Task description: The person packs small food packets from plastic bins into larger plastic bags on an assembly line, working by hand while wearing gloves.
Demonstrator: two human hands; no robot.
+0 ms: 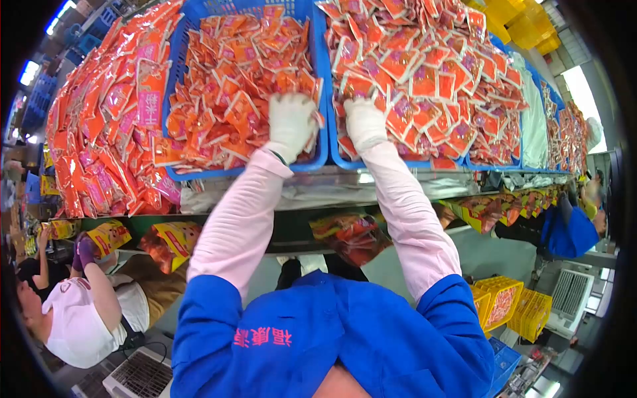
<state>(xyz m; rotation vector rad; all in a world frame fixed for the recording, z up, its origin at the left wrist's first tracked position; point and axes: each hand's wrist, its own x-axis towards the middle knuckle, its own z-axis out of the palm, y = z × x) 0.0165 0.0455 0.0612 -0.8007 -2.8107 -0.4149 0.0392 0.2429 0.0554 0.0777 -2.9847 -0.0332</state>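
Note:
Two blue baskets stand side by side, heaped with small orange-red packets. My left hand (290,126), in a white glove, reaches into the right side of the left basket (321,86); its fingertips sink among the packets (229,86) and are partly hidden. Also gloved in white, my right hand (365,124) is at the near left part of the right basket (398,162), its fingers bent down against the packets (424,79). What either hand holds, if anything, cannot be made out. Below the baskets, a yellow and red bag (352,235) lies between my forearms.
Larger red bags (113,126) are piled at the left. Yellow-red bags (169,245) line the strip below the baskets. A person in a white shirt (83,322) is at lower left, another in blue (569,229) at right. Yellow crates (531,315) stand at lower right.

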